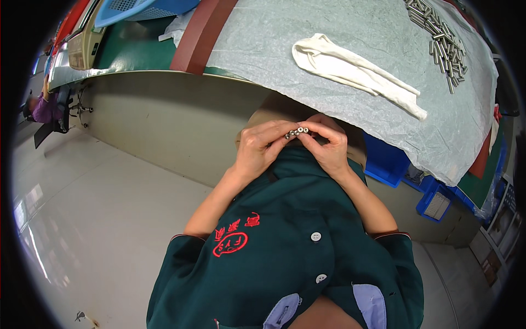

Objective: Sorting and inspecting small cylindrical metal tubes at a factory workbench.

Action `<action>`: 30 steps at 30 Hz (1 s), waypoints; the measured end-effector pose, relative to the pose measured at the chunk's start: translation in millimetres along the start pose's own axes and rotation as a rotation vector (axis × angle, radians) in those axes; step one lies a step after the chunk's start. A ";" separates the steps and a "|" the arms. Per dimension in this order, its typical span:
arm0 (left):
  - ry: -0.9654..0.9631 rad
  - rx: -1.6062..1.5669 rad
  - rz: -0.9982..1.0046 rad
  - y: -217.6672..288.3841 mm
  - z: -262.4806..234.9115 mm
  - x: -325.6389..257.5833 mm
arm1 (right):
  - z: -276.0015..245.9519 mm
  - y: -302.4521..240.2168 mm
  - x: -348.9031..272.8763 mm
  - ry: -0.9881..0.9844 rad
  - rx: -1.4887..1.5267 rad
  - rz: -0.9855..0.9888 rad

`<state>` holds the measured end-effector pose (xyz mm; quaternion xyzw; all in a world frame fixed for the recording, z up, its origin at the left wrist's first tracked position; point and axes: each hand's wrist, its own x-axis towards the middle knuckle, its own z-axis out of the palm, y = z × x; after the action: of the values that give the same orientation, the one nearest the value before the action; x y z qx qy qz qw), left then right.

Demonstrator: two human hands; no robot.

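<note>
My left hand (262,147) and my right hand (327,143) meet close to my chest, just below the table edge. Together they pinch a short row of small silver metal sleeves (296,132), held side by side between the fingertips of both hands. A pile of several more long silver metal pins (445,45) lies on the white sheet (339,33) at the table's far right. A crumpled white cloth glove (350,68) lies on the sheet between the pile and my hands.
A green table top (131,52) with a brown strip (200,33) lies left of the sheet. A blue plastic basket (137,8) stands at the top left. Blue bins (386,162) sit under the table at right. A seated person (44,107) is far left.
</note>
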<state>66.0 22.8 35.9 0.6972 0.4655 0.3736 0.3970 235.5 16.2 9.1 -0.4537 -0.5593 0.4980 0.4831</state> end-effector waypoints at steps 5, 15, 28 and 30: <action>0.028 0.075 0.112 -1.6 1.6 -1.2 | -1.7 -4.8 1.5 0.026 -0.164 -0.173; -0.118 -0.685 -0.737 14.7 -3.1 5.2 | -9.6 -3.6 -2.5 -0.053 0.351 0.426; -0.221 -0.726 -0.780 9.6 -5.1 16.5 | -26.5 -18.6 6.1 -0.174 0.258 0.624; -0.238 -0.762 -0.803 10.2 -6.1 18.0 | -25.2 -19.2 6.7 -0.168 0.273 0.645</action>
<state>69.3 38.6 50.3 0.3099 0.4785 0.2539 0.7813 259.1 24.1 29.7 -0.4959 -0.3534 0.7303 0.3095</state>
